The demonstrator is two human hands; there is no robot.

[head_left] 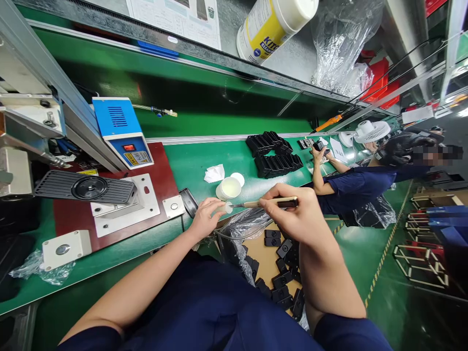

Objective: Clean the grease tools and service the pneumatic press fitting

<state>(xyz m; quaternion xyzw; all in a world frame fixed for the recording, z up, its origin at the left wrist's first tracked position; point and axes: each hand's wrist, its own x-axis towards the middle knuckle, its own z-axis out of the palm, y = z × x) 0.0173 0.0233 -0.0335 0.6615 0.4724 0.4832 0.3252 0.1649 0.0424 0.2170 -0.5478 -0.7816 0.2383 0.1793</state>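
Note:
My left hand (205, 217) pinches a small, whitish translucent round piece (228, 207) at the bench's front edge. In my right hand (292, 210) is a slim wooden-handled tool (252, 204), lying nearly level, its thin metal end pointing left at the round piece. Whether that tip touches the piece is too small to tell. Just behind my left fingers stands a white tub (230, 188) with pale yellowish contents. A white round lid (238, 178) lies beside it, and a crumpled white tissue (214, 173) is farther back.
Black plastic parts (274, 152) stand in rows on the green bench. Below its edge, a plastic-lined carton (270, 282) holds many black pieces. A press fixture (126, 204) and blue control box (122, 131) are left. A co-worker (358, 187) handles a dark part at right.

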